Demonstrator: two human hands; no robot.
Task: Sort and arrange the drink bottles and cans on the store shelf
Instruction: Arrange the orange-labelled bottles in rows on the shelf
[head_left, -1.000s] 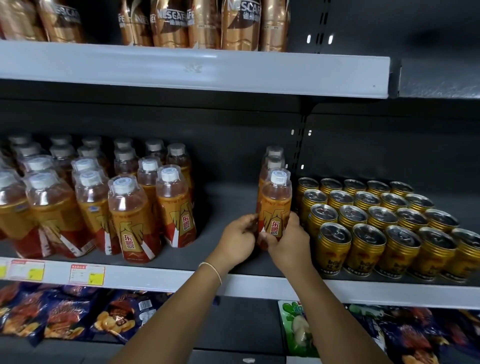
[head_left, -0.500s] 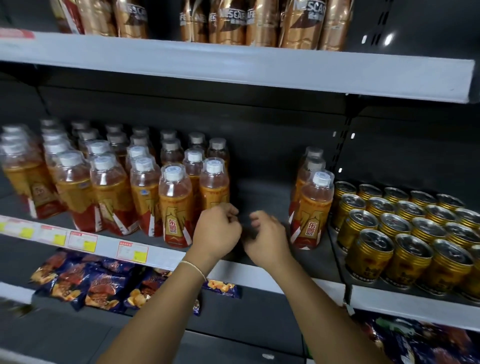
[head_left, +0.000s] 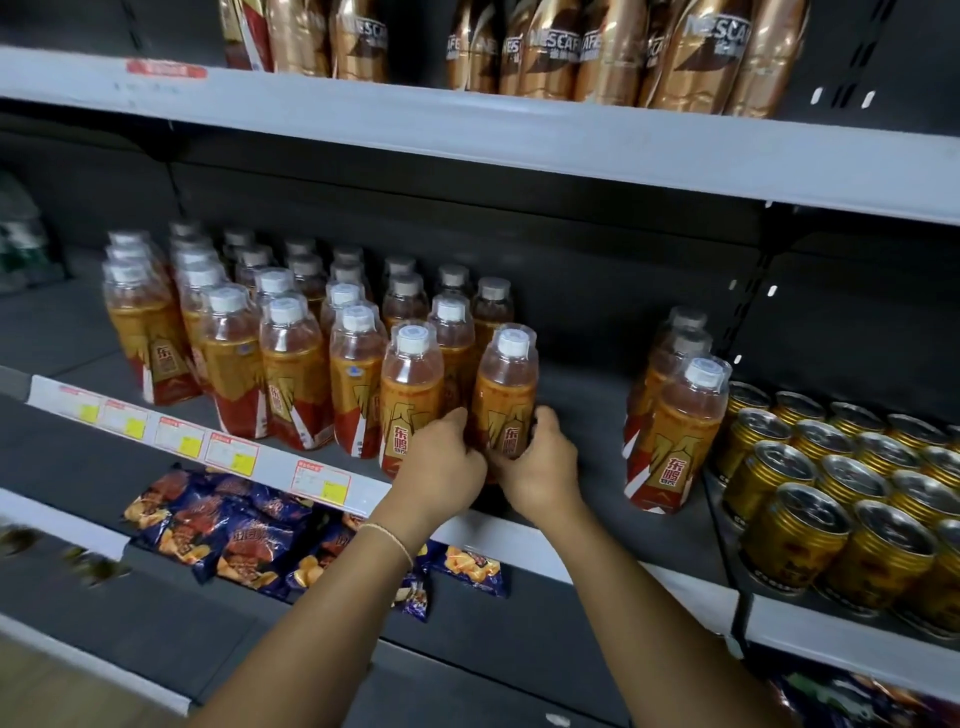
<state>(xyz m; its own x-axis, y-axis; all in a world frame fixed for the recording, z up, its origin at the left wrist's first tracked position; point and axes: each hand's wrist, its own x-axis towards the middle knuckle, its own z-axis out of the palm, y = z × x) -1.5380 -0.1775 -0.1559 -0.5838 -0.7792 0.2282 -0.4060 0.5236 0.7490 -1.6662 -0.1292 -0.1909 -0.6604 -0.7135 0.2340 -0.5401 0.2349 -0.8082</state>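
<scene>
The left-hand fingers (head_left: 456, 422) and the right-hand fingers (head_left: 545, 418) are curled round the lower body of one drink bottle (head_left: 506, 395), one set on each side. The label is partly covered by the left hand (head_left: 441, 467) and the right hand (head_left: 543, 470). The bottle stands upright on the middle shelf (head_left: 576, 410), at the front right corner of the large bottle block (head_left: 291, 364).

One second ago, both hands were closed on the front bottle of the short row (head_left: 675, 431) beside the gold cans (head_left: 831, 499). Half a second ago, both hands were empty and between the two groups. That row has therefore been released, and attention has been transferred to the large block. The gripped bottle is judged to be under adjustment, so that it fronts level with its neighbour and faces outward. A bare stretch of shelf remains between the block and the short row.

"东鹏" is read on the bottle labels; the smaller characters beneath are not clearly resolved. "NESCAFÉ" is read on the copper bottles (head_left: 597, 52) on the upper shelf. The price tags (head_left: 317, 480) on the shelf edge and the can lettering cannot be read.
</scene>
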